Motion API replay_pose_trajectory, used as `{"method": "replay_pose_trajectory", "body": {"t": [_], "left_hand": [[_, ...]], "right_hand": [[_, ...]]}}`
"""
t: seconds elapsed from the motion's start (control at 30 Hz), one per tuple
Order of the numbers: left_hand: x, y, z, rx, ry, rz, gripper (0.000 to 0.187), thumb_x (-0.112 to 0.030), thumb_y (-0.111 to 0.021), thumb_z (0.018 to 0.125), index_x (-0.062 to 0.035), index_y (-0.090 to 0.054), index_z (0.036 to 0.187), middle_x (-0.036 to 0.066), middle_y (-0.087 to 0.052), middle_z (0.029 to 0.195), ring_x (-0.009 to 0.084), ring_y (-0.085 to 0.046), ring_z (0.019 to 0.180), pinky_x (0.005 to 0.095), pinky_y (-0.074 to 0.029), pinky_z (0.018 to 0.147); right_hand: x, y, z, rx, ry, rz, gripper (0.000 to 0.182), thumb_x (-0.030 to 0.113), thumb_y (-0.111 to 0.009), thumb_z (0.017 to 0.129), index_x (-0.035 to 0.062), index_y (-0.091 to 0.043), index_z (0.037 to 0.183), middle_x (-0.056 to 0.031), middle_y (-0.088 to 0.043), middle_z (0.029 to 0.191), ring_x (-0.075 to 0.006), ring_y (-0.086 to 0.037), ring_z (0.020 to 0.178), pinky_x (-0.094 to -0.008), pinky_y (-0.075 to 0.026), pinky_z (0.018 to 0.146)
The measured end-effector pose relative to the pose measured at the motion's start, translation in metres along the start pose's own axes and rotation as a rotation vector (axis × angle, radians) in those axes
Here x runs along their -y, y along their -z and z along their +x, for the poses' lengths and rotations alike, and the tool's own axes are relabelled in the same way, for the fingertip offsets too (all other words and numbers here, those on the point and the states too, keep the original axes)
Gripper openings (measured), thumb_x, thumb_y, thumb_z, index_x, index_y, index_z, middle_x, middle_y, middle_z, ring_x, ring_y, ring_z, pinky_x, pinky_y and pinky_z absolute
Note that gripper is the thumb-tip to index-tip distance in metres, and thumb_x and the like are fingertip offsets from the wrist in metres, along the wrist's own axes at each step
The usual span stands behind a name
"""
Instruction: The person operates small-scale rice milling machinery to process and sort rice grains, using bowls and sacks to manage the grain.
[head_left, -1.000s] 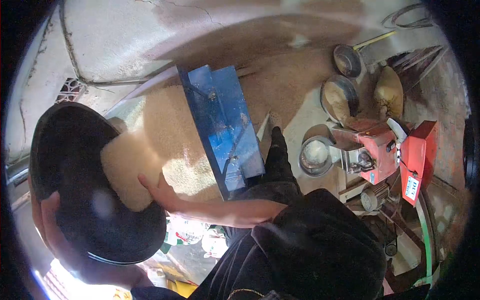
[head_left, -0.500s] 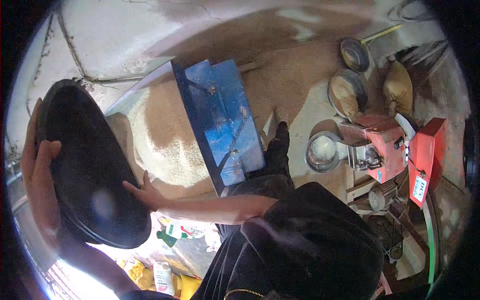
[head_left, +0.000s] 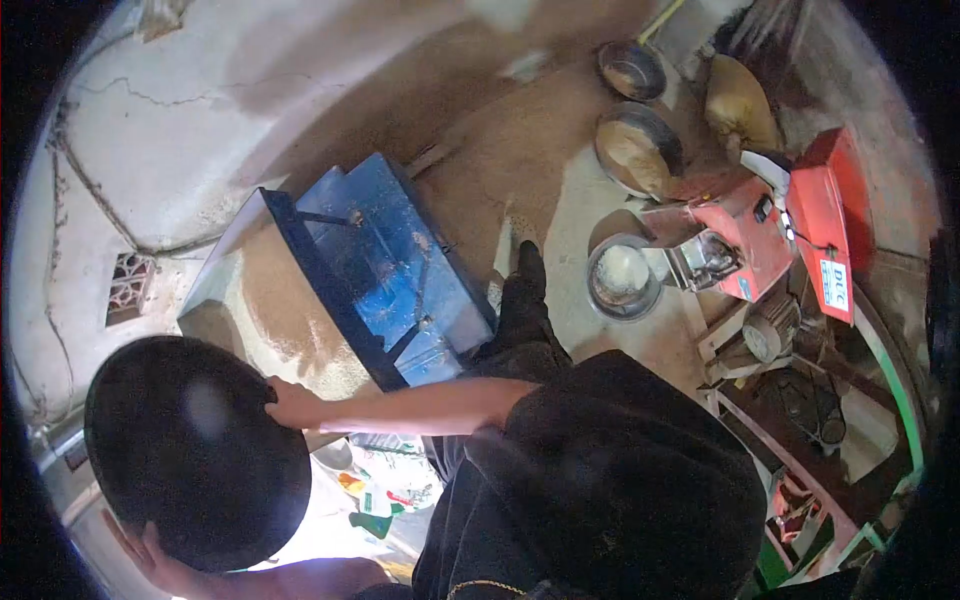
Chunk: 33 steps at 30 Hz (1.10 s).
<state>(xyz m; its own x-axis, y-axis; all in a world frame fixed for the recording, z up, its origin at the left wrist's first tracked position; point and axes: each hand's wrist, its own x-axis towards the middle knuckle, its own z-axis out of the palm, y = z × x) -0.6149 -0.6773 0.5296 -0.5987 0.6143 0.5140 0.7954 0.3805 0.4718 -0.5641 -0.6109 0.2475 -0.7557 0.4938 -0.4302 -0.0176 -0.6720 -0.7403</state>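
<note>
A large round black pan (head_left: 200, 450), seen nearly face-on at the lower left, is held between both my hands. My right hand (head_left: 295, 405) grips its upper right rim, with the arm stretched across from the dark sleeve. At the lower left rim, my left hand (head_left: 148, 558) holds the pan, its fingers partly hidden by the edge. The pan's dark surface shows no visible contents. Behind it, a pale and brown powdery heap (head_left: 290, 300) lies beside a blue metal box-like frame (head_left: 385, 270).
A red machine (head_left: 750, 230) stands right, its spout over a metal bowl (head_left: 622, 277) of white powder. Beyond are a basin of brown material (head_left: 640, 150), a dark pan (head_left: 632, 70) and a tied sack (head_left: 740, 105). A motor (head_left: 770, 328) sits below the machine. Printed bags (head_left: 400, 480) lie lower centre.
The pan has swung lower in the view and turned from steeply tilted to nearly face-on. Both my hands have moved down with it, and the camera view has shifted.
</note>
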Motion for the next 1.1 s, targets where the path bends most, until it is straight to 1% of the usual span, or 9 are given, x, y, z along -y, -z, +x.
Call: {"method": "replay_pose_trajectory", "body": {"t": [0.13,0.23,0.53,0.67,0.8,0.87,0.93,1.0,1.1], "left_hand": [[0.019,0.022,-0.020,-0.238,0.185,-0.098,0.059,-0.014,-0.058,0.071,-0.0050,-0.043,0.127,0.014,-0.052,0.119,0.0272,-0.050,0.105,0.0365,-0.037,0.093],[0.005,0.018,-0.041,-0.259,0.080,-0.205,0.057,-0.011,-0.060,0.069,-0.0025,-0.044,0.124,0.016,-0.053,0.116,0.0279,-0.051,0.103,0.0381,-0.039,0.090],[-0.041,0.003,-0.064,-0.303,-0.070,-0.375,0.054,-0.003,-0.069,0.064,0.0049,-0.046,0.113,0.025,-0.056,0.104,0.0300,-0.054,0.097,0.0429,-0.044,0.083],[-0.038,0.006,-0.032,0.096,-0.222,-0.576,0.051,0.001,-0.066,0.067,-0.0025,-0.045,0.114,0.017,-0.054,0.113,0.0262,-0.054,0.099,0.0416,-0.043,0.084],[-0.156,-0.095,-0.044,-0.031,0.402,-0.503,0.057,-0.014,-0.055,0.085,-0.0170,-0.024,0.132,0.015,-0.043,0.129,0.0211,-0.036,0.121,0.0359,-0.019,0.106],[-0.174,-0.167,-0.054,0.142,0.318,-0.509,0.058,-0.013,-0.056,0.079,-0.0128,-0.030,0.131,0.015,-0.047,0.124,0.0233,-0.042,0.114,0.0358,-0.026,0.101],[-0.189,-0.252,-0.069,0.456,0.163,-0.515,0.062,-0.011,-0.058,0.068,-0.0044,-0.042,0.128,0.015,-0.055,0.115,0.0278,-0.053,0.100,0.0357,-0.040,0.090],[-0.268,-0.338,-0.106,0.626,-0.040,-0.070,0.066,-0.004,-0.057,0.064,-0.0017,-0.040,0.128,0.016,-0.054,0.113,0.0263,-0.053,0.097,0.0336,-0.042,0.087],[-0.272,-0.491,-0.153,0.937,0.377,-0.647,0.067,0.010,-0.044,0.060,0.0018,-0.041,0.126,0.015,-0.050,0.118,0.0256,-0.050,0.105,0.0329,-0.037,0.092]], "right_hand": [[0.015,0.017,0.001,-0.232,0.348,-0.678,0.037,0.031,-0.052,0.079,0.0007,-0.057,0.100,-0.0274,-0.054,0.105,-0.0366,-0.057,0.094,-0.0458,-0.046,0.079],[0.043,0.039,-0.008,0.080,0.263,-0.905,0.037,0.032,-0.052,0.079,-0.0003,-0.058,0.098,-0.0272,-0.058,0.095,-0.0360,-0.057,0.094,-0.0464,-0.048,0.074],[0.058,0.116,-0.039,-0.075,0.433,-0.389,0.054,0.039,-0.057,0.079,-0.0053,-0.051,0.110,-0.0239,-0.057,0.103,-0.0359,-0.055,0.098,-0.0400,-0.041,0.086],[0.086,0.191,-0.088,-0.005,0.534,-0.130,0.052,0.030,-0.064,0.077,-0.0018,-0.049,0.115,-0.0155,-0.057,0.109,-0.0242,-0.053,0.102,-0.0345,-0.040,0.088],[0.082,0.295,-0.119,-0.180,0.593,0.062,0.047,0.022,-0.062,0.080,-0.0006,-0.047,0.119,-0.0099,-0.055,0.114,-0.0161,-0.048,0.104,-0.0321,-0.038,0.091],[0.065,0.364,-0.130,-0.263,0.667,0.095,0.049,0.021,-0.061,0.082,-0.0005,-0.044,0.122,-0.0105,-0.053,0.117,-0.0170,-0.047,0.107,-0.0324,-0.036,0.093],[0.067,0.435,-0.172,-0.411,0.362,0.046,0.048,0.016,-0.060,0.083,-0.0009,-0.042,0.123,-0.0109,-0.050,0.121,-0.0182,-0.046,0.108,-0.0324,-0.036,0.094],[0.034,0.510,-0.179,-0.487,0.275,0.216,0.045,0.016,-0.059,0.083,-0.0012,-0.044,0.122,-0.0115,-0.052,0.119,-0.0196,-0.048,0.107,-0.0330,-0.036,0.094],[-0.037,0.621,-0.172,-0.826,0.321,0.151,0.038,0.014,-0.059,0.082,-0.0010,-0.049,0.116,-0.0132,-0.057,0.109,-0.0215,-0.053,0.099,-0.0352,-0.041,0.086]]}}
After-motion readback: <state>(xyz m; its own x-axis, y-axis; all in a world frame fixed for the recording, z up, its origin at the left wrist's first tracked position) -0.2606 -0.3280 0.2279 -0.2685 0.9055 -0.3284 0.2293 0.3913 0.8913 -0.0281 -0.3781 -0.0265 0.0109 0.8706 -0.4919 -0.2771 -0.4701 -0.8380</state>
